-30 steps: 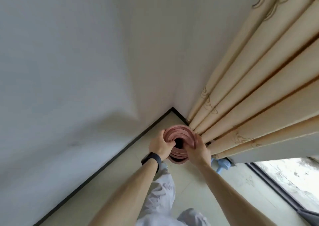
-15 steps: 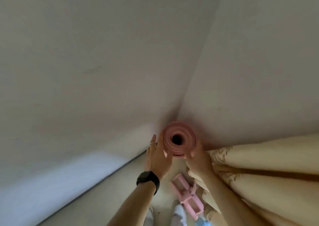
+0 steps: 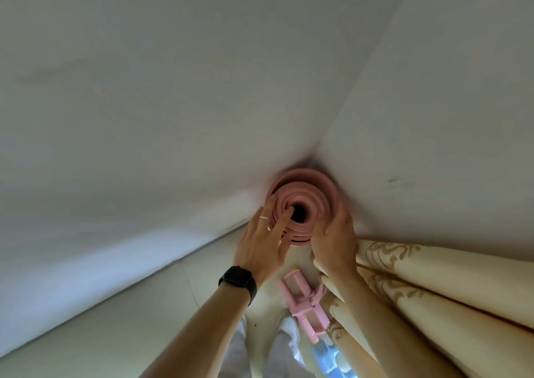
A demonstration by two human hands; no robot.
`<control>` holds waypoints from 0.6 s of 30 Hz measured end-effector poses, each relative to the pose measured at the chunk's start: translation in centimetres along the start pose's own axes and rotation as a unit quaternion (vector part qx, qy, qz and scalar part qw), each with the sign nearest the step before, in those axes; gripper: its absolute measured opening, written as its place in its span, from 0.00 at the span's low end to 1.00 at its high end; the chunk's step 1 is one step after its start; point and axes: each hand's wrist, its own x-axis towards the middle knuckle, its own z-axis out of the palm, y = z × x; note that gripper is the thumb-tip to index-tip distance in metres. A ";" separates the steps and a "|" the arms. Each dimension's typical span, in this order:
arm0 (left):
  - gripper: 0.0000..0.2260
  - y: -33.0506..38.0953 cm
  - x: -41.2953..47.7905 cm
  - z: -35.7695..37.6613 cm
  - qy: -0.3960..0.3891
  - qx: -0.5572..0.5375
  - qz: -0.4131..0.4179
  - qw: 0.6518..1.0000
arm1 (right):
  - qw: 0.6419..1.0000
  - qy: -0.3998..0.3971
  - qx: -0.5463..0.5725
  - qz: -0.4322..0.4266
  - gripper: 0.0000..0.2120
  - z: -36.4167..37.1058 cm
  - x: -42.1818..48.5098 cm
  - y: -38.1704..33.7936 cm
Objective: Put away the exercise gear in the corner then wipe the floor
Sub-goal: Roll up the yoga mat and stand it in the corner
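Note:
A pink rolled exercise mat (image 3: 315, 188) stands on end in the corner where two white walls meet; I look down into its dark centre hole. My left hand (image 3: 264, 244), with a ring and a black wristband, lies with straight fingers on the roll's top, fingertips at the edge of the hole. My right hand (image 3: 335, 239) curls round the roll's right side. The mat's lower part is hidden behind my hands.
A pink exercise device (image 3: 303, 299) lies on the pale tiled floor (image 3: 161, 320) below my hands, and a pale blue object (image 3: 326, 354) lies nearer me. A cream patterned curtain (image 3: 433, 296) hangs at the right, touching my right arm. My white-trousered legs (image 3: 284, 346) stand below.
My left hand has shifted from the roll's left side onto its top, fingers reaching the hole. The right hand stays on the right side. The roll looks larger and sits tight in the corner.

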 end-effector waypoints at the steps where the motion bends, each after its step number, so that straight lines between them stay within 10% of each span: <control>1: 0.24 0.0 0.2 0.1 -0.002 0.016 0.010 1.000 | 1.000 0.014 0.006 0.012 0.25 0.1 -0.3 0.2; 8: 0.22 -0.3 1.2 -0.4 0.044 0.031 -0.035 0.998 | 0.996 0.020 -0.081 -0.043 0.31 -0.2 -3.1 0.0; 14: 0.24 0.9 1.6 -1.4 0.003 -0.057 -0.051 0.997 | 0.942 -0.127 0.182 0.253 0.24 0.6 -2.1 -0.7; 18: 0.27 0.9 0.8 -1.8 -0.006 -0.047 -0.052 0.998 | 0.931 -0.115 0.200 0.281 0.23 0.6 -1.5 -0.2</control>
